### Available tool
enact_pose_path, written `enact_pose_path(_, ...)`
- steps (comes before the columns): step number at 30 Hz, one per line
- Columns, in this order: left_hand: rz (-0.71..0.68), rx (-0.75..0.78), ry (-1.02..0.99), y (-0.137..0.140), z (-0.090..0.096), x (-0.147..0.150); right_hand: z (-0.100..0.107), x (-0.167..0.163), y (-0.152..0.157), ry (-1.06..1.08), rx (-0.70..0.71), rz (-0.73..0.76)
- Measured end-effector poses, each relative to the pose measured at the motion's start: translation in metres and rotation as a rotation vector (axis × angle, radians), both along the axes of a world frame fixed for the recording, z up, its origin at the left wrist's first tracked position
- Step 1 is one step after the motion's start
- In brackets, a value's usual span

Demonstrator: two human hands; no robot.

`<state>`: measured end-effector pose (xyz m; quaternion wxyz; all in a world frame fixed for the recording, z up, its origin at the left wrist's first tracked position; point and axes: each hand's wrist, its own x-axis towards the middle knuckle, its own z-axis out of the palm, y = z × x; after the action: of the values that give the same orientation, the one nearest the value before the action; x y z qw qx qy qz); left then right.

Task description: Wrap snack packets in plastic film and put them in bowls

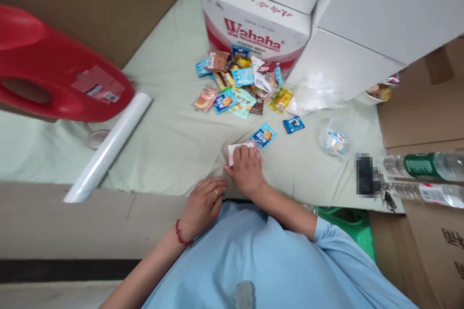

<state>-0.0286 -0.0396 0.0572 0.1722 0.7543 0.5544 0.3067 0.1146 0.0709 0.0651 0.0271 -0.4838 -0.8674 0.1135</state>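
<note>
My right hand [247, 170] rests on a small pink-and-white packet [232, 153] on the cloth, fingers over its top and thumb at its near left side. Most of the packet is hidden beneath the fingers. To the left, at the table's near edge, my left hand [207, 198] lies palm down with its fingers loosely laid out and holds nothing. Just beyond the packet is a blue snack packet [264, 135] with a biscuit picture. A darker blue snack packet [293, 124] lies further right.
A pile of wrapped snacks [243, 77] sits against a Wahaba-style carton [253, 34] lettered "Wahaha". At left are a white roll [108, 147] and a red jug [61, 67]. A plastic bag [315, 94], a clear cup [334, 137] and two bottles [424, 166] stand or lie right.
</note>
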Motion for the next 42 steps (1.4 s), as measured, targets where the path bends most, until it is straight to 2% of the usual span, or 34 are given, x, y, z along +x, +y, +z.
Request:
enact_pose_path(4,-0.035,0.074,0.028,0.011,0.001,0.004,0.017,0.008,0.001,0.018,-0.002,-0.019)
enact_pose_path(8,-0.041,0.098,0.055,0.020,-0.002,0.003,0.041,0.051,0.009,0.304,-0.071,-0.075)
enact_pose_path(11,-0.019,0.104,0.077,0.024,-0.010,0.001,0.056,0.114,0.024,0.648,-0.181,-0.252)
enact_pose_path(14,0.005,0.087,0.093,0.029,-0.023,0.000,0.068,0.195,0.050,0.994,-0.204,-0.485)
enact_pose_path(16,0.019,0.085,0.092,0.031,-0.032,0.002,0.073,0.251,0.071,1.216,-0.134,-0.580)
enact_pose_path(18,0.058,0.120,0.102,0.033,-0.040,0.006,0.075,0.301,0.093,1.311,-0.018,-0.646)
enact_pose_path(20,0.104,0.178,0.154,0.034,-0.046,0.010,0.073,0.340,0.114,1.249,-0.004,-0.718)
enact_pose_path(23,0.129,0.253,0.267,0.034,-0.049,0.016,0.069,0.369,0.141,0.987,-0.172,-0.727)
enact_pose_path(26,0.121,0.288,0.316,0.034,-0.049,0.017,0.065,0.365,0.164,0.757,-0.365,-0.570)
enact_pose_path(28,0.122,0.302,0.327,0.034,-0.049,0.018,0.060,0.351,0.176,0.618,-0.430,-0.488)
enact_pose_path(30,0.131,0.312,0.333,0.034,-0.050,0.018,0.055,0.336,0.181,0.414,-0.358,-0.468)
enact_pose_path(33,0.154,0.322,0.328,0.034,-0.051,0.020,0.045,0.320,0.176,0.034,-0.120,-0.474)
enact_pose_path(35,0.177,0.333,0.325,0.034,-0.051,0.021,0.040,0.315,0.167,-0.131,-0.018,-0.482)
enact_pose_path(38,0.193,0.335,0.332,0.033,-0.050,0.023,0.040,0.313,0.156,-0.193,0.118,-0.514)
enact_pose_path(42,0.191,0.320,0.342,0.031,-0.049,0.022,0.055,0.310,0.159,-0.064,0.342,-0.516)
